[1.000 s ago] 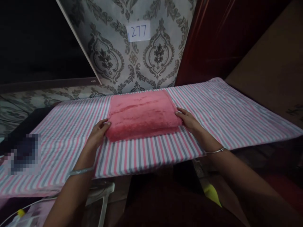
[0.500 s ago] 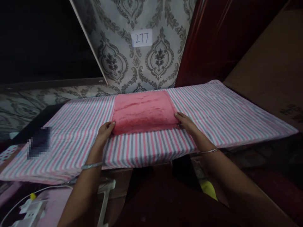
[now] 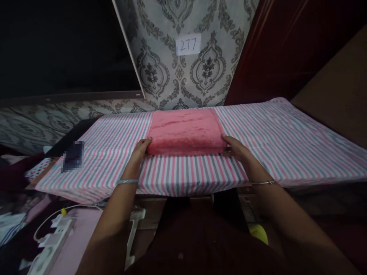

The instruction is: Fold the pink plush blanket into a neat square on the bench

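A folded pink plush blanket [image 3: 185,131] lies flat in the middle of a pink, grey and white striped sheet [image 3: 286,152], its far edge close to the sheet's far edge and its folded near edge facing the person. The sheet's stripes run toward the person, and what lies beneath it is hidden. The left hand [image 3: 139,152] curves around the blanket's near left corner, and the right hand [image 3: 237,149] closes on the near right corner, so both hold the folded layers rather than standing wide open. A bangle [image 3: 127,181] circles the left wrist, and a thin bracelet [image 3: 263,182] circles the right. To the left, a pixelated blurred patch [image 3: 73,156] sits on the sheet, well apart from the blanket. Beyond the sheet stands a damask wallpaper panel [image 3: 183,68] bearing a paper label [image 3: 188,44] marked 277. Below the near left of the sheet lie a white power strip [image 3: 51,244] and a white cable [image 3: 57,214] with a yellow tip, and a yellow object [image 3: 258,233] shows below the right forearm.
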### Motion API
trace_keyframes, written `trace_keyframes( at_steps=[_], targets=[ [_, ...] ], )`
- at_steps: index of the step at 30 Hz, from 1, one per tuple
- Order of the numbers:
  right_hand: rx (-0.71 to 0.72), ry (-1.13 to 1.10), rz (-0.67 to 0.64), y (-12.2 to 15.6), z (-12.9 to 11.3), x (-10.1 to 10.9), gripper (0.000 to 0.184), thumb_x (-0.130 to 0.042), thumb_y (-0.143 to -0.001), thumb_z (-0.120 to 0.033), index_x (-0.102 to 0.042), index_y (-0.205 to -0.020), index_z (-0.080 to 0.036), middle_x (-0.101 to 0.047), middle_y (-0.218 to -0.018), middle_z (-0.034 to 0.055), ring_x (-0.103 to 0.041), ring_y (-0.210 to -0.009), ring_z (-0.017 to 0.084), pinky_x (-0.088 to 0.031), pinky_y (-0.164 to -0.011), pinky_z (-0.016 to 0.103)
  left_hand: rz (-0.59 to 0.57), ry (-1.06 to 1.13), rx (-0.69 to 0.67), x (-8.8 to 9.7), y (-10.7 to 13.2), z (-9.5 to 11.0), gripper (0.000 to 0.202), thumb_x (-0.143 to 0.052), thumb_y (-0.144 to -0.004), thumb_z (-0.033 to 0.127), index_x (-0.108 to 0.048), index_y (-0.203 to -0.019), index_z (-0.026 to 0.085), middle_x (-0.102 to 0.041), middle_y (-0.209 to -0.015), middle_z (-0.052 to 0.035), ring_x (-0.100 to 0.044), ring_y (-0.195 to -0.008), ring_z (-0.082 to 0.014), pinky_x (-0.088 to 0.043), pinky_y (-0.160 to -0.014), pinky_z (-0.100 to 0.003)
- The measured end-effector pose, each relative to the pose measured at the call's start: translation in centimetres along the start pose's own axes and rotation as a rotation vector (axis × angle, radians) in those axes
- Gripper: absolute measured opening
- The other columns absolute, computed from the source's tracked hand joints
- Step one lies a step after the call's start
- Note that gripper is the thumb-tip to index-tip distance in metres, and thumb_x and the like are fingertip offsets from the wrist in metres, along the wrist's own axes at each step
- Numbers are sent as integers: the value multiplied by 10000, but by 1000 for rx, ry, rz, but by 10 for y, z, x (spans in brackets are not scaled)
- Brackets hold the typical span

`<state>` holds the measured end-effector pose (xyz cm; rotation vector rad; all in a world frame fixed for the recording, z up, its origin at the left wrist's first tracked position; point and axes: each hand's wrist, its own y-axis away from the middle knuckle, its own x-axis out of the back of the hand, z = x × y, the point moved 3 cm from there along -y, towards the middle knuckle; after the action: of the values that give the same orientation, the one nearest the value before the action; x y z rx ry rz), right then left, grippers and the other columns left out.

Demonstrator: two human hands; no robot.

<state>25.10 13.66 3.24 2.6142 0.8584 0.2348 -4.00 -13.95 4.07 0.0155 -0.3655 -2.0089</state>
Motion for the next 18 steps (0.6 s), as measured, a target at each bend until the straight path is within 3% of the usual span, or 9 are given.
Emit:
trace_keyframes(
  at_steps=[3,5,8,10,14,18],
  targets=[
    [-81,-48,-35,-2,2,-4,286,-560,-997,-442,-555,-855,-193,-548,-635,6,-514,-491,128,-487,-429,216,25,-41,-14,-5,2,2,314,-725,-843,460,-588,-864,178,-527,-593,16,-489,-449,-137,-387,-425,-251],
    [-89,-75,-50,-5,3,-6,260,-597,-975,-410,-549,-836,-196,-545,-615,-1,-512,-486,129,-502,-442,230,24,-24,-50,-10,3,3,288,-759,-807,405,-621,-912,175,-632,-712,-29,-590,-568,-168,-459,-496,-264],
    [5,-114,-16,-11,-3,-3,213,-694,-883,-305,-526,-793,-209,-500,-566,-43,-476,-474,120,-533,-477,257,54,37,-137,-12,0,7,328,-793,-725,288,-638,-995,186,-710,-894,-51,-679,-793,-200,-552,-675,-284],
    [95,-133,31,-12,-13,4,266,-737,-817,-255,-488,-730,-218,-439,-529,-70,-421,-447,102,-505,-452,236,117,55,-201,-6,-5,15,389,-802,-673,270,-636,-1015,189,-711,-896,-35,-684,-832,-199,-566,-723,-287],
    [219,-188,59,-7,-31,20,270,-725,-790,-246,-476,-688,-220,-408,-532,-77,-396,-430,85,-464,-412,201,136,72,-360,10,-12,34,417,-804,-644,340,-646,-997,186,-687,-826,-6,-674,-795,-189,-559,-657,-255],
    [198,-170,26,9,-15,22,267,-738,-779,-252,-484,-705,-217,-431,-555,-74,-409,-438,85,-472,-391,197,83,72,-315,18,2,14,426,-826,-622,353,-644,-972,191,-699,-839,-24,-681,-796,-203,-557,-629,-257]
  ],
)
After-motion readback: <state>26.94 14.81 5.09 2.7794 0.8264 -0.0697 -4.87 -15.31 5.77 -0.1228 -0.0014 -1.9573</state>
